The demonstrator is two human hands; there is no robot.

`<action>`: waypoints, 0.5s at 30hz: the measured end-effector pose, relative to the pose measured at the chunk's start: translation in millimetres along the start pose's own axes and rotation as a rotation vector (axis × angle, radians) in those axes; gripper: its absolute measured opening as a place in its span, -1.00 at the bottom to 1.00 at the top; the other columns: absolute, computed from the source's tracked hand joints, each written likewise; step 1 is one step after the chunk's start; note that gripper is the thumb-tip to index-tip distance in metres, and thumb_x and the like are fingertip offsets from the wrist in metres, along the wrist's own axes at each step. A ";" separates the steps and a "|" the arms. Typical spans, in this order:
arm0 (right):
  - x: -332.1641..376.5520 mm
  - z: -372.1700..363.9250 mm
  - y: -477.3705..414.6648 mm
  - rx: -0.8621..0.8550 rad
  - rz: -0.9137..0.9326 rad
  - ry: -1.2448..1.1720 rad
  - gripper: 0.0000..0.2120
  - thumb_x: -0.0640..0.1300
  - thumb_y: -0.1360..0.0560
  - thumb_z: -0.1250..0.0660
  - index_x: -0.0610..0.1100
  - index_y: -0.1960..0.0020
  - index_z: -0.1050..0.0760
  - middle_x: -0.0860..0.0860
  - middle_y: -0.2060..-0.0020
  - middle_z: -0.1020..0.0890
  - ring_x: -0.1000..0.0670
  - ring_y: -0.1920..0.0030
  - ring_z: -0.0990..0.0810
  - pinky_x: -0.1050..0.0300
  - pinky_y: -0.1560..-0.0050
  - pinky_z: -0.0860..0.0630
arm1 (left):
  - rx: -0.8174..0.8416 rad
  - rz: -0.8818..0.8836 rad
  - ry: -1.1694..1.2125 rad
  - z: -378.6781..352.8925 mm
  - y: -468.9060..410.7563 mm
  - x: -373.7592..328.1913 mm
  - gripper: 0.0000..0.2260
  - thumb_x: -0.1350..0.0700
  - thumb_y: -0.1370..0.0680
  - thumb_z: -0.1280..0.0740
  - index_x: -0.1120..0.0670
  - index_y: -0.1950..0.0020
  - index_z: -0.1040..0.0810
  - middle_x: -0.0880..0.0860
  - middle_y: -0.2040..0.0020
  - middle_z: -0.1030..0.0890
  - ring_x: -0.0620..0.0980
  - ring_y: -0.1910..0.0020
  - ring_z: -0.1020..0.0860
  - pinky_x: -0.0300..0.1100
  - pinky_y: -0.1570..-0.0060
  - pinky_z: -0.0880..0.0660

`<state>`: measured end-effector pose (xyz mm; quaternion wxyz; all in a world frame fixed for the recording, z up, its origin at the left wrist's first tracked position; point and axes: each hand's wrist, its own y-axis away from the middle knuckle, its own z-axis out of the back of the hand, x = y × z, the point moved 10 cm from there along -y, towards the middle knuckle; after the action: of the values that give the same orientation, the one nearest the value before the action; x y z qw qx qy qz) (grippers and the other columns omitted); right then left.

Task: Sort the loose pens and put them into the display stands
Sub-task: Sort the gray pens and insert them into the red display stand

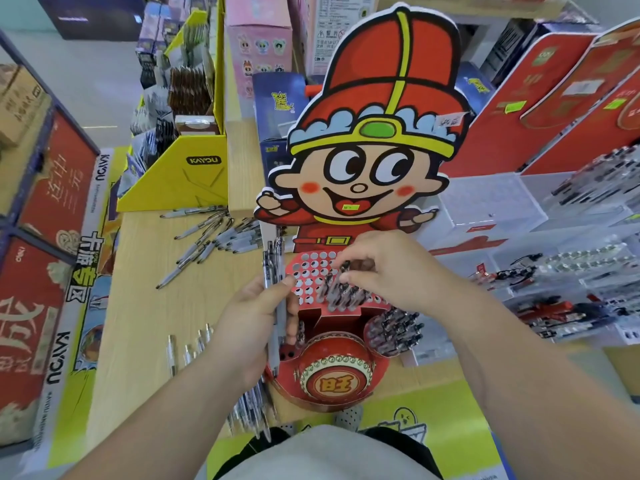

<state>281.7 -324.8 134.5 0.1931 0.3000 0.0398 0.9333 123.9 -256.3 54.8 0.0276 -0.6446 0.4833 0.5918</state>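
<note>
Sorting in progress: we are working at the red cardboard display stand [336, 382] topped by a cartoon boy in a red hat, feeding pens into its perforated red panel [308, 271]. Our left hand [252, 323] is gripping a bundle of grey plastic pens [273, 268] upright against the stand's left edge. Its fingers and thumb are curling round the barrels, probably to keep the supply beside the holes.

Our right hand [388, 271] is reaching over the panel, thumb and bent fingertips pinching the tops of the dark-tipped pens [346, 294] standing in its right half. Whether it is seating one or straightening several, we cannot tell.

A round side cup [394, 332] at the stand's right is holding more pens. Left of the stand, on the pale wooden tabletop [138, 306], a scatter of loose grey pens [211, 237] is waiting, with a few more [187, 348] lying nearer us. Many holes on the panel's left are showing empty, so we judge the job partway through.
</note>
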 end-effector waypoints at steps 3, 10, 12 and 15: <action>-8.6 -5.9 -5.1 0.057 -0.051 -0.082 -0.80 -0.03 -0.52 -0.47 0.05 -0.14 -0.68 0.19 0.25 -0.60 0.24 0.24 -0.55 0.41 0.24 -0.36 | -0.004 0.004 0.001 -1.0 0.6 0.3 -0.83 0.09 -0.64 -0.31 0.19 -0.03 -0.43 0.09 0.33 -0.50 0.04 0.47 -0.40 -0.10 0.45 -0.38; -13.8 -11.3 -3.9 0.158 -0.092 -0.281 -0.79 0.03 -0.57 -0.39 0.05 -0.17 -0.68 0.24 0.03 -0.68 0.32 -0.01 -0.60 0.37 -0.01 -0.47 | -0.012 0.007 0.022 -0.4 1.9 -0.3 -0.79 0.10 -0.63 -0.32 0.19 -0.17 -0.44 0.09 0.32 -0.52 0.03 0.47 -0.40 -0.10 0.45 -0.37; -13.6 -12.2 -2.9 0.138 -0.088 -0.279 -0.81 0.01 -0.55 -0.42 0.04 -0.15 -0.69 0.26 0.09 -0.65 0.36 0.06 -0.58 0.46 0.09 -0.40 | -0.013 0.005 0.023 0.2 2.2 -0.4 -0.78 0.10 -0.63 -0.32 0.20 -0.19 -0.44 0.09 0.33 -0.52 0.03 0.47 -0.39 -0.10 0.45 -0.37; -12.7 -8.7 -2.9 0.061 -0.086 -0.347 -0.88 -0.08 -0.49 -0.51 -0.02 -0.02 -0.71 0.17 0.19 -0.70 0.25 0.17 -0.63 0.43 0.16 -0.45 | -0.008 0.006 0.019 0.1 3.0 0.3 -0.80 0.10 -0.63 -0.32 0.19 -0.17 -0.44 0.09 0.32 -0.53 0.03 0.47 -0.39 -0.10 0.45 -0.37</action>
<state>287.1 -326.6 119.9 0.2275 0.4601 0.0470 0.8569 121.8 -258.0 56.1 0.0186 -0.6488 0.4830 0.5878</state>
